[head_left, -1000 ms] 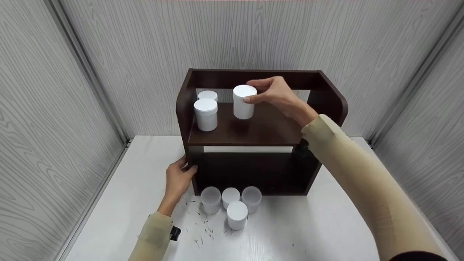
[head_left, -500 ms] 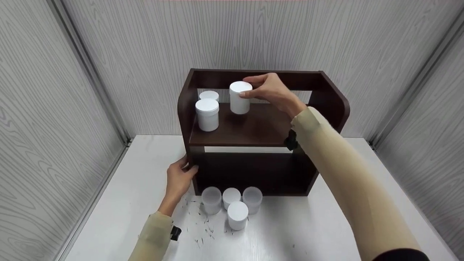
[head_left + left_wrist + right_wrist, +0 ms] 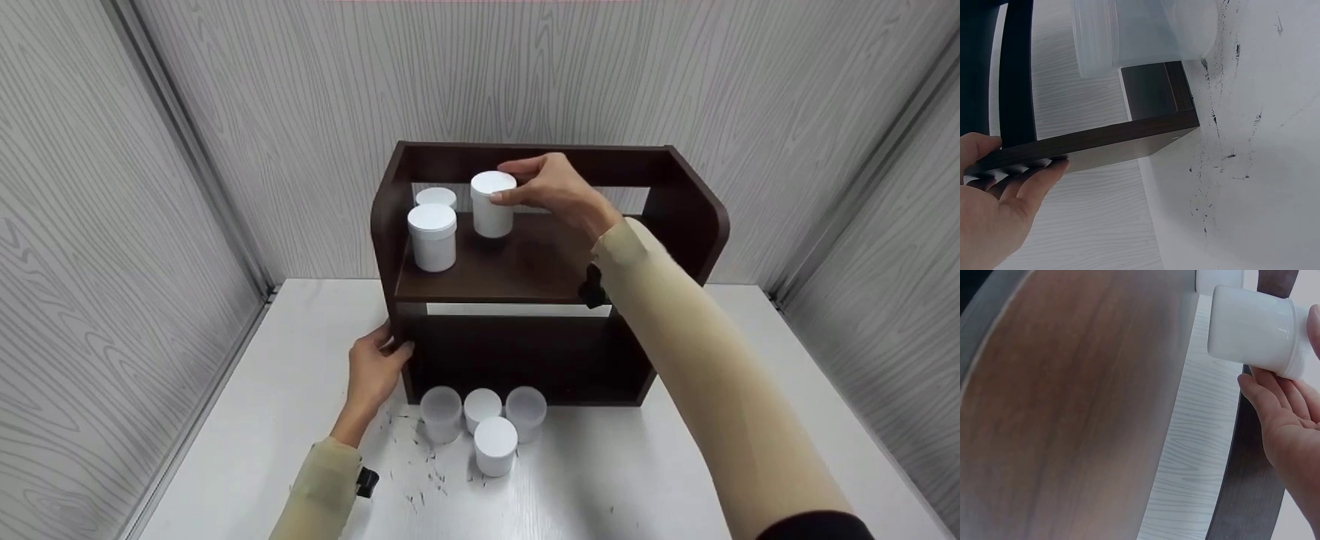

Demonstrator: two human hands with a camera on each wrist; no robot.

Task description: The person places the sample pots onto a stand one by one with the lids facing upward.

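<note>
My right hand (image 3: 559, 191) pinches a white lidded jar (image 3: 493, 206) near its lid, over the upper board of a dark brown shelf (image 3: 525, 274). In the right wrist view the held jar (image 3: 1252, 329) appears sideways, thumb on one side and fingers on the other. Two more white jars stand at the upper board's left end, the front jar (image 3: 433, 240) partly covering the rear jar (image 3: 436, 197). Lower left, my left hand (image 3: 373, 367) grips the shelf's side panel; in the left wrist view its thumb and fingers straddle the panel edge (image 3: 1112, 134).
Before the shelf's foot, two translucent cups (image 3: 441, 412) flank a white jar (image 3: 482, 407), with another white jar (image 3: 496, 448) in front. Dark marks speckle the white table (image 3: 300, 330) nearby. Grey wood-grain walls (image 3: 315, 90) enclose the table.
My right hand has carried the jar leftward and slightly back, closer to the two jars on the upper board. The left hand keeps its grip on the side panel.
</note>
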